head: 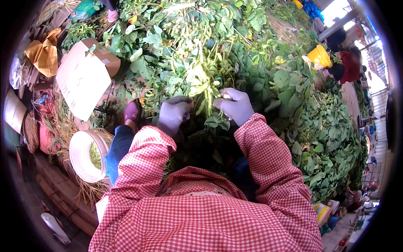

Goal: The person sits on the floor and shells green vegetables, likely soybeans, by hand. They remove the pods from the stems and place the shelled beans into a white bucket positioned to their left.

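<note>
Both of my hands wear pale lavender gloves with worn fingertips. My left hand (174, 114) is curled just left of a cluster of green soybean pods (204, 86) on their stems; whether anything lies in its fingers cannot be told. On the right of that cluster, my right hand (235, 105) has thumb and forefinger bent towards the pods, and its grip is partly hidden. Leafy bean plants (252, 67) are heaped before me and around both hands. Below the pods hang a few leaves (217, 123) over my dark, shaded lap.
At my left stands a white plastic bucket (86, 156) with green pods inside. A cardboard box (83, 75) lies beyond it. More plants (330, 145) are piled on the right. A yellow bucket (319, 57) stands near a person in dark red (349, 66); another person's pink shoe (113, 15) is far left.
</note>
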A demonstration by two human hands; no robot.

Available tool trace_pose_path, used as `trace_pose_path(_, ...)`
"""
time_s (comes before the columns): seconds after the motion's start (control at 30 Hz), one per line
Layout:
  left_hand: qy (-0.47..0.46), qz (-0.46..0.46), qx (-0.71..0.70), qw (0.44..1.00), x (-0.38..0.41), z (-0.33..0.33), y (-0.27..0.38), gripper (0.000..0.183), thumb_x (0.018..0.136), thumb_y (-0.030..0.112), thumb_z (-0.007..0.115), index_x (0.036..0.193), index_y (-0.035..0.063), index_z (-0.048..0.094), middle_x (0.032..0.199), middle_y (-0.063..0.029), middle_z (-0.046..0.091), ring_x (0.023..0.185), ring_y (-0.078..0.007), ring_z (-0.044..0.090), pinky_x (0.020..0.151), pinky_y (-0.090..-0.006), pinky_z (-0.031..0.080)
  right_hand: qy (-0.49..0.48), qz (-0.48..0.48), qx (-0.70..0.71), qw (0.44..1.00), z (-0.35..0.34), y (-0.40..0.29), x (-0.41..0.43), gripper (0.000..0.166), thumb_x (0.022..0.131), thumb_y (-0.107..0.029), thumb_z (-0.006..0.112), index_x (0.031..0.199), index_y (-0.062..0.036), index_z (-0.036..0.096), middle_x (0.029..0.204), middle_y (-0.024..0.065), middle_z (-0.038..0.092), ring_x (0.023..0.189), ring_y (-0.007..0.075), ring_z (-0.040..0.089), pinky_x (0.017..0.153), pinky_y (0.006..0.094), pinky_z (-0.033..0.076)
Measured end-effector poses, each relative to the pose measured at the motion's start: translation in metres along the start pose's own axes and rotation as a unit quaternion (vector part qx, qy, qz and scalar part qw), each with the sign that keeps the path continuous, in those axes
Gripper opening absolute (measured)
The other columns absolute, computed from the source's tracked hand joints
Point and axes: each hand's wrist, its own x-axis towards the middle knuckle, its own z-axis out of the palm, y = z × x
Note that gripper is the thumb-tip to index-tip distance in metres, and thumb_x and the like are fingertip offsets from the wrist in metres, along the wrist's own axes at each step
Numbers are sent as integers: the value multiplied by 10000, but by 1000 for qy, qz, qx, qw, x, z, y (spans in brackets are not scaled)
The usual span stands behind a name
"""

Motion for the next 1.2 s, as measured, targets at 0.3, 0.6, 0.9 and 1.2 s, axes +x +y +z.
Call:
trace_pose_path(0.3,-102,-22,25,994,-4,10,-6,317,792,123,688,1048,-44,602,777,-26,618,599,-95,514,552,-237,414,-49,15,210,976,10,-13,-7,170,776,-40,664,929,-1,602,660,0,556,477,43,417,413,218,311)
trace_pose_path(0.6,-229,-43,-377,896,-21,-8,27,427,813,71,634,1184,-54,466,895,-159,629,516,-122,510,463,-205,399,-55,-33,384,921,-7,-29,-1,179,794,-74,614,966,-39,575,749,44,606,555,103,544,591,302,508)
trace_pose_path(0.9,-46,-137,-304,942,-6,14,3,139,848,75,590,949,-19,586,775,-67,595,508,-73,449,436,-179,341,46,121,221,967,33,37,43,253,787,-168,667,995,-28,629,571,-18,483,427,75,399,401,243,310)
trace_pose_path(1.2,-2,-103,-265,959,-9,25,-4,144,855,102,531,872,-32,581,706,-53,560,543,-112,467,514,-233,373,55,125,168,976,-5,-10,8,179,760,-106,623,911,-21,579,664,7,536,457,58,423,343,226,306)
